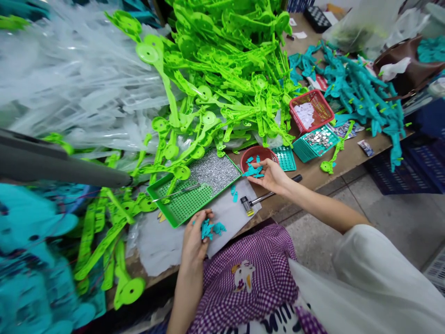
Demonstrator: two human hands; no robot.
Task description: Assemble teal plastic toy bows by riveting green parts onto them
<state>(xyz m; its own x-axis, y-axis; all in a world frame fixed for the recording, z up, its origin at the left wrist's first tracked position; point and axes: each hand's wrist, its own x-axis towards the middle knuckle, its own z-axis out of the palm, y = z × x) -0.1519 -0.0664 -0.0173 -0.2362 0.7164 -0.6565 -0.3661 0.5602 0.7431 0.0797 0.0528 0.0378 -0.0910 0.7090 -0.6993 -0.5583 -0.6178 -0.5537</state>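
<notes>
My left hand (pixel 195 236) is curled around several small teal plastic pieces (pixel 208 228), just above the grey cloth near the table's front edge. Over the round red basket (pixel 248 153), my right hand (pixel 273 176) has its fingers about more teal plastic pieces (pixel 255 170); some of these may rest in the basket, and I cannot tell which. A few loose teal pieces (pixel 234 194) lie on the grey cloth (pixel 160 253) between my hands. Beside them, a hammer (pixel 247 206) with a yellow-tipped head lies below my right wrist.
A green tray (pixel 181 215) holds many small silvery parts (pixel 217 171) and a thin metal tool (pixel 181 191). Lime-green plastic parts (pixel 225 69) are heaped behind it. At right stand teal trays (pixel 314 141) and a red basket (pixel 309 109). A dark tool (pixel 62 160) juts in from the left.
</notes>
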